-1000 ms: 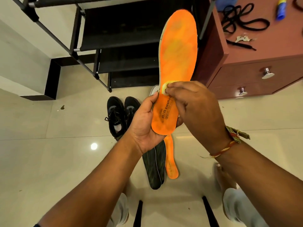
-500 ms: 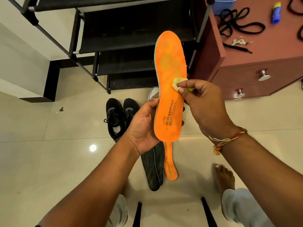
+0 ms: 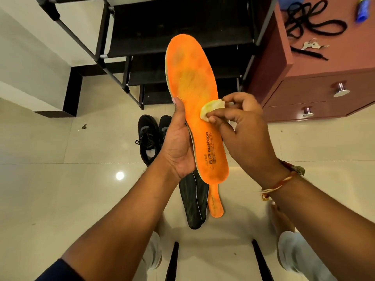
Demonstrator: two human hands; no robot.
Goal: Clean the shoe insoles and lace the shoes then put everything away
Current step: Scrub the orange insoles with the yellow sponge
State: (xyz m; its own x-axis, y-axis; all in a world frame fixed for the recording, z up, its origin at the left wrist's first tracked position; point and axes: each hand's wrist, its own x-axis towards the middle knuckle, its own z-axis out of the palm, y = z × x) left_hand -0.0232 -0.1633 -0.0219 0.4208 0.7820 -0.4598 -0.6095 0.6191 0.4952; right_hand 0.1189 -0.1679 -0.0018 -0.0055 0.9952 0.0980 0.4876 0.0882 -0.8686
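My left hand (image 3: 178,145) grips an orange insole (image 3: 192,84) by its heel half and holds it upright in front of me. Pinched in my right hand (image 3: 241,128) is a small yellowish wipe (image 3: 211,108), pressed against the insole's right edge near the middle. On the floor below lie two dark insoles (image 3: 193,203) and a second orange insole (image 3: 216,203). A pair of black shoes (image 3: 151,136) stands on the floor behind my left hand. Black laces (image 3: 312,23) lie on the red-brown cabinet top.
A black shoe rack (image 3: 174,27) stands straight ahead. At the right stands a red-brown drawer cabinet (image 3: 316,94) carrying keys (image 3: 311,45) and a blue and yellow tube (image 3: 363,9). My bare right foot (image 3: 283,220) and two black chair legs (image 3: 258,260) are below.
The right hand slid the wipe from the insole's left-middle across to its right edge. The insole came lower and tilted slightly left.
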